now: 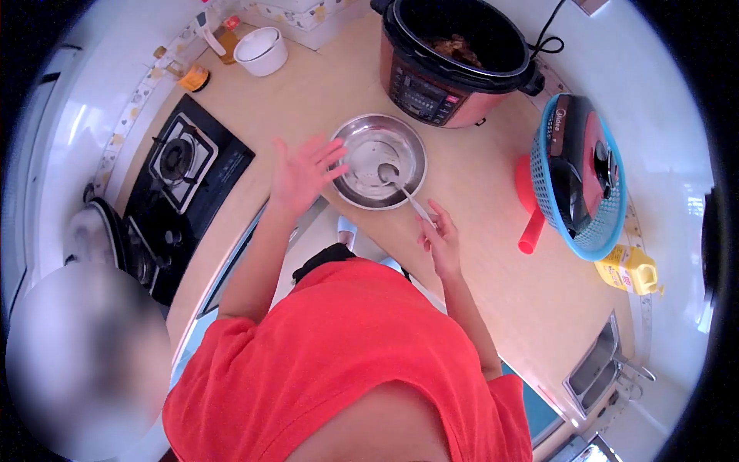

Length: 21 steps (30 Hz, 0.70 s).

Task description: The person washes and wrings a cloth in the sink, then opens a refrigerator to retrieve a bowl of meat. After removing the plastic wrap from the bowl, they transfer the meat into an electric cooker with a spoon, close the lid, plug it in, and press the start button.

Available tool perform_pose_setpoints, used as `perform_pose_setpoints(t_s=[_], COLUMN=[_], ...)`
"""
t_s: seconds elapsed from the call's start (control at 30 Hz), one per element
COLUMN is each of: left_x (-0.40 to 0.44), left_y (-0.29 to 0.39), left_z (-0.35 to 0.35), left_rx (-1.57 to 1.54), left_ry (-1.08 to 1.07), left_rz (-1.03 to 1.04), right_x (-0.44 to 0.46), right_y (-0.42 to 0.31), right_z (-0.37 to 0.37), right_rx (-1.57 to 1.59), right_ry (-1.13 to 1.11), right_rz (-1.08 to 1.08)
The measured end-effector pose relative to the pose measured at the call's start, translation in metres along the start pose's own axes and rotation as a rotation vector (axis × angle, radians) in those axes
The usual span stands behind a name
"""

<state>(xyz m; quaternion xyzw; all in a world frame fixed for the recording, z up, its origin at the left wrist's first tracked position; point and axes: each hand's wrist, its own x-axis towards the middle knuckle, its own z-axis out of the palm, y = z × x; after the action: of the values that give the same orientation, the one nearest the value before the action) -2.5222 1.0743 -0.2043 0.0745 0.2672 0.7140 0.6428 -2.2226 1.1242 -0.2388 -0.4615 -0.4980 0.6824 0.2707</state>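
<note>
A round stainless steel basin (406, 146) stands on the counter in front of me. My right hand (441, 240) is closed around the handle of a metal spoon (389, 174), whose scoop end is inside the basin. The spoon slants from my fingers up and left over the basin's near rim. At the basin's left side my left hand (304, 173) is open, fingers spread, holding nothing. Its fingertips overlap the rim; whether they touch it I cannot tell. Behind the basin stands an open electric pressure cooker (419, 96) with brownish food (457, 51) inside.
A gas stove (185, 162) is to the left. White bowls (262, 55) and bottles stand at the back left. On the right, a blue basket (543, 185) holds the cooker's lid (589, 154). Near it are a red-handled item (530, 235), a yellow jug (627, 269) and a sink (596, 369).
</note>
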Motion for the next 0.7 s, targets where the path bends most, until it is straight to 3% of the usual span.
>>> perform_pose_setpoints(t_s=[0.13,0.23,0.33,0.4,0.47,0.57,0.7], left_x=[-0.001,0.003,0.003,0.003,0.004,0.005,-0.001], left_y=[0.007,0.006,0.001,0.0,0.003,0.005,0.015], left_z=[0.027,0.034,0.031,0.025,0.025,0.02,0.023], left_rx=[-0.092,-0.084,-0.073,-0.042,-0.016,0.003,0.01], left_ry=[-0.147,-0.167,-0.167,-0.133,-0.114,-0.139,-0.156], left_rz=[-0.05,-0.076,-0.102,-0.118,-0.117,-0.104,-0.063], right_x=[-0.003,-0.013,-0.054,-0.067,-0.064,-0.023,0.046], right_y=[0.0,0.005,-0.061,-0.114,-0.178,-0.24,-0.253], right_z=[0.001,-0.009,-0.037,-0.081,-0.116,-0.164,-0.24], right_rx=[-0.034,-0.141,-0.303,-0.702,-0.445,-0.746,-1.142], right_ry=[0.053,0.209,0.178,0.378,0.618,0.905,0.711], right_rz=[0.009,-0.157,-0.312,-0.726,-0.733,-0.798,-0.302])
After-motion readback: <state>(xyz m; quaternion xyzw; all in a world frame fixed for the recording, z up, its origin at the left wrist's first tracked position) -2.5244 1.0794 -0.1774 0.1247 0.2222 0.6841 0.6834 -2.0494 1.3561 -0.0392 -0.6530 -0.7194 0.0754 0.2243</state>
